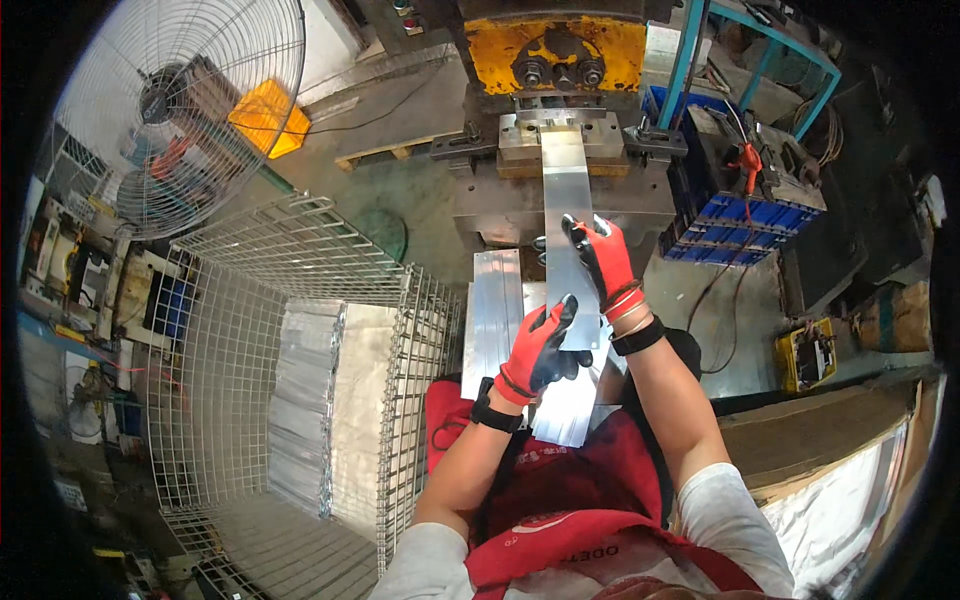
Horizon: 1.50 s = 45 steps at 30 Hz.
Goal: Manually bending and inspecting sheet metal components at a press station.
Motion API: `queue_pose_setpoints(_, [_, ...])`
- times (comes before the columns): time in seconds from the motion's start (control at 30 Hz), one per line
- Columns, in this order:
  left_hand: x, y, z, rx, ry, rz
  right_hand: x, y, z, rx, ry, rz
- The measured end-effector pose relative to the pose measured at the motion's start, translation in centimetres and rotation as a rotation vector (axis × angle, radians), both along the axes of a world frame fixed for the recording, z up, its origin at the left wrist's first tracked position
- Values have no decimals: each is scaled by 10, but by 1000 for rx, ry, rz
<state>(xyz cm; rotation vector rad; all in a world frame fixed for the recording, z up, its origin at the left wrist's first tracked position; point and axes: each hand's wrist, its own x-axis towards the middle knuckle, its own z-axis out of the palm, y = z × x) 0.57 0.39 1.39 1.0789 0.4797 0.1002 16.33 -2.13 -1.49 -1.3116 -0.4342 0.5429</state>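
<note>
Left of the press (560, 70), the wire cage (410, 330) is holding stacked metal pieces (303, 390); on the press's near side, flat plates (497, 300) are lying. Which are finished, I cannot tell. The left hand (538, 350) is curling its fingers at the metal strip (568, 250), pinch unclear. This strip is reaching into the press, seemingly unfinished. The right hand (605, 262) is pinching its right edge.

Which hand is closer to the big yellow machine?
The right hand. It is at the metal strip's right edge, below the yellow machine in the picture. The left hand is lower, by the strip's near end, so farther away.
</note>
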Motion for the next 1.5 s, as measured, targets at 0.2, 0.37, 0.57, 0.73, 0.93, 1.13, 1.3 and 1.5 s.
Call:
queue_pose_setpoints(0.2, [-1, -3, 22, 2, 46, 25, -5, -1, 14, 97, -30, -7])
queue_pose_setpoints(0.37, [2, -9, 10, 277, -29, 109, -2, -13, 9, 99, -652, -8])
queue_pose_setpoints(0.57, [-6, 1, 17, -131, 1, 86, -3, -11, 7, -1, -559, -35])
queue_pose_setpoints(0.73, [-2, 7, 13, -120, -49, 82, 6, -1, 7, 70, -184, -10])
queue_pose_setpoints(0.93, [-9, 5, 21, -78, -37, 19, -16, 1, 26, 198, -179, -32])
queue_pose_setpoints(1.13, [-6, 4, 15, -66, -49, 37, 3, -5, -2, -8, -635, -2])
queue_pose_setpoints(1.3, [4, 3, 6, -111, -53, 33, 16, 2, -18, 223, 74, 92])
queue_pose_setpoints(1.5, [4, 5, -3, -107, -76, -23, 11, -2, -6, 172, 15, 83])
